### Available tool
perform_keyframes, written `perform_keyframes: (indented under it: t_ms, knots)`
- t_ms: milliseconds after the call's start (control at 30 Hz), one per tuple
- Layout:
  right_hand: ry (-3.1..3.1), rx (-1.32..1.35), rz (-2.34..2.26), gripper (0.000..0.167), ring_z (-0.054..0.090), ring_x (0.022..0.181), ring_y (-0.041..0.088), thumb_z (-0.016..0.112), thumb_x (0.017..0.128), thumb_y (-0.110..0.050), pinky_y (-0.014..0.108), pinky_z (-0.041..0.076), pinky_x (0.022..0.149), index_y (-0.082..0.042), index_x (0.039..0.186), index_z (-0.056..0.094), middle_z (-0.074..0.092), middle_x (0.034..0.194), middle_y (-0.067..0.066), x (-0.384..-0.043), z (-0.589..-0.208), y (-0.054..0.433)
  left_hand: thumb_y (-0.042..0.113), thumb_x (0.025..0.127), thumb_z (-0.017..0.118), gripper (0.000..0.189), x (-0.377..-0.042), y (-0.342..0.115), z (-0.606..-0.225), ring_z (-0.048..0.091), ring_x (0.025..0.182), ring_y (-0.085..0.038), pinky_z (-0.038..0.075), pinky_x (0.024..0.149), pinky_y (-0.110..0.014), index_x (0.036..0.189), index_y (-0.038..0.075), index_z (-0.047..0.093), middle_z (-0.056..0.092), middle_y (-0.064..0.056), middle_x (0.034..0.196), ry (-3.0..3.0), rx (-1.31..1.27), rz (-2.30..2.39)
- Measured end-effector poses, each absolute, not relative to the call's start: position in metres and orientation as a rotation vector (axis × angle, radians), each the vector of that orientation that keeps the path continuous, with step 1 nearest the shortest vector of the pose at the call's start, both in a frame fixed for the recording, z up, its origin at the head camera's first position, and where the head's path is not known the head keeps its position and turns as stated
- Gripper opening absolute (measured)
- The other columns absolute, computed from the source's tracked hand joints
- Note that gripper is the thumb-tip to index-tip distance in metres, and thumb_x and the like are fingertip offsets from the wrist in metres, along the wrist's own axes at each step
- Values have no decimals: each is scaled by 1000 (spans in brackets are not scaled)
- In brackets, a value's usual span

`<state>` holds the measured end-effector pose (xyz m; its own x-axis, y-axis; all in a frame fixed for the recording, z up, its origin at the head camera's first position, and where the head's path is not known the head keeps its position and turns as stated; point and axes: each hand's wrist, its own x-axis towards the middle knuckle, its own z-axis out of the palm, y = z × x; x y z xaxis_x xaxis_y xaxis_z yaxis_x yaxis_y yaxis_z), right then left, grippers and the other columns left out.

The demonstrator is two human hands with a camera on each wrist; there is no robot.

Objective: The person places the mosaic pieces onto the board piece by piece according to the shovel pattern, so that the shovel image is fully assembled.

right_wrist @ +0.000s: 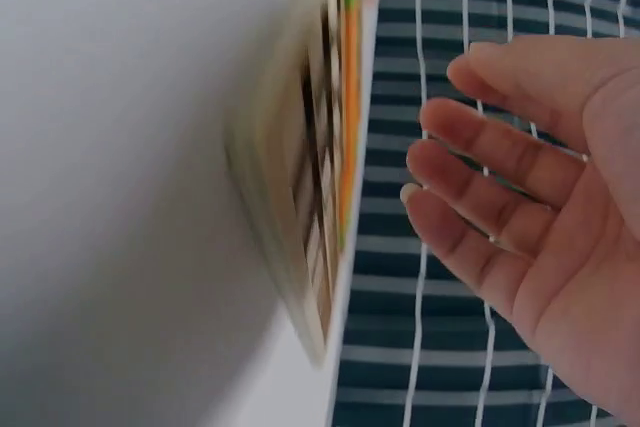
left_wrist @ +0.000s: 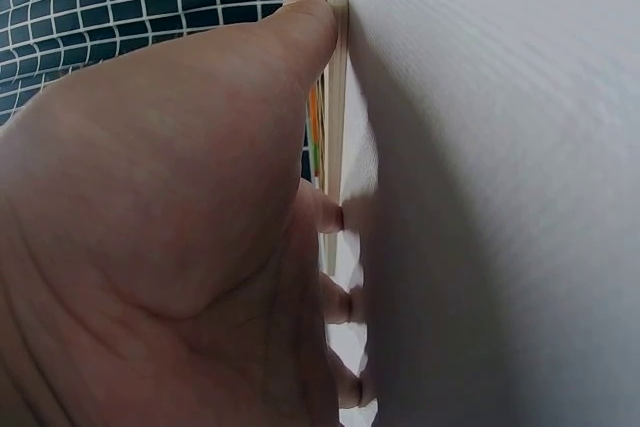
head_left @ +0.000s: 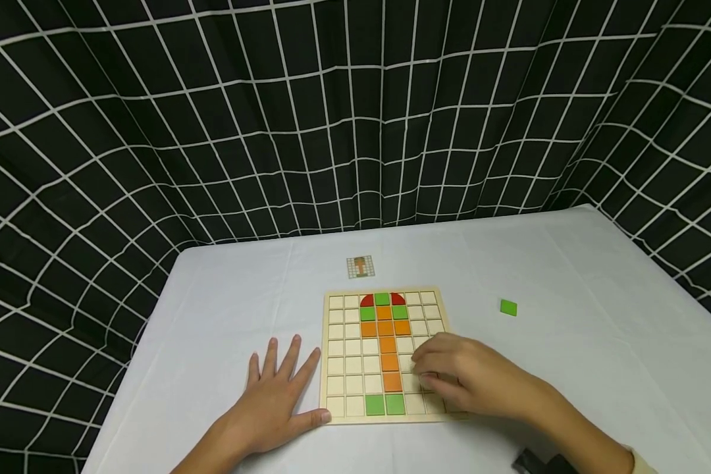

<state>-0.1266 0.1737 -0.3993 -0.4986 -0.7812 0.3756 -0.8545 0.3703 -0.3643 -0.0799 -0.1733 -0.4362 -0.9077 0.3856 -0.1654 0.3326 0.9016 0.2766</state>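
A wooden grid board (head_left: 346,365) lies on the white table. Orange square tiles (head_left: 389,362) form a column and a short crossbar on it. Green tiles (head_left: 374,405) sit side by side in the bottom row, and several more are near the top between and below two red rounded tiles (head_left: 367,301). My left hand (head_left: 272,408) lies flat with spread fingers, its thumb touching the board's lower left corner. Above the right part of the board hovers my right hand (head_left: 480,375); its loosely bent fingers (right_wrist: 470,187) hold nothing in the right wrist view.
A loose green tile (head_left: 508,307) lies on the table to the right of the board. Behind the board is a small pattern card (head_left: 361,266). A dark object (head_left: 530,461) shows at the lower edge, near the right forearm. Black curtains with white grid lines (head_left: 355,131) surround the table.
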Motion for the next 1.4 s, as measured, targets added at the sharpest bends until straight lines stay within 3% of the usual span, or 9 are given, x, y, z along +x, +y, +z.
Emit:
perform_keyframes:
  t_ms: [200,367,500,733,967,1267,1400]
  knots:
    - [-2699,1056,626,17,60,116,29,78,85,-8,50,50,94,-11,102,76,66,122,10,-150,-394,207,83,84,44,100,-79,-173,-435,-2,145,-55,5,104,-78,160,19,29,12,-21,165,2847,536,373]
    - [-2841,759,594,37,43,128,51,77,85,-8,66,38,98,-1,120,68,46,143,29,-169,-398,239,83,84,44,100,-80,-173,-436,-3,145,-55,5,105,-78,160,19,30,12,-20,165,2848,533,365]
    - [-2983,478,597,48,37,127,60,73,87,-13,72,35,96,5,129,58,36,146,37,-180,-401,256,82,86,45,99,-81,-174,-435,-3,146,-54,4,105,-77,160,19,29,11,-20,165,2856,543,347]
    - [-3167,241,540,56,47,118,58,74,86,-16,70,40,91,12,130,54,48,131,40,-185,-403,268,82,86,45,99,-82,-174,-436,-3,146,-54,4,106,-77,160,19,29,11,-19,165,2858,541,348]
    - [-3154,315,510,34,59,105,50,74,84,-7,63,46,83,6,115,67,64,111,30,-185,-411,271,84,85,42,100,-81,-174,-438,-4,146,-54,3,106,-77,160,20,28,10,-19,165,2851,532,348]
    - [-3142,338,493,17,63,101,47,76,84,-4,61,48,80,-2,100,75,70,106,25,-187,-413,269,83,85,45,99,-81,-173,-437,-3,146,-54,4,105,-77,160,20,30,12,-19,165,2860,530,361]
    - [-3091,445,512,12,67,91,36,76,83,-1,55,51,77,-4,95,77,73,97,16,-186,-412,267,83,85,44,99,-81,-173,-437,-4,146,-54,3,106,-77,160,19,29,11,-19,165,2855,534,359]
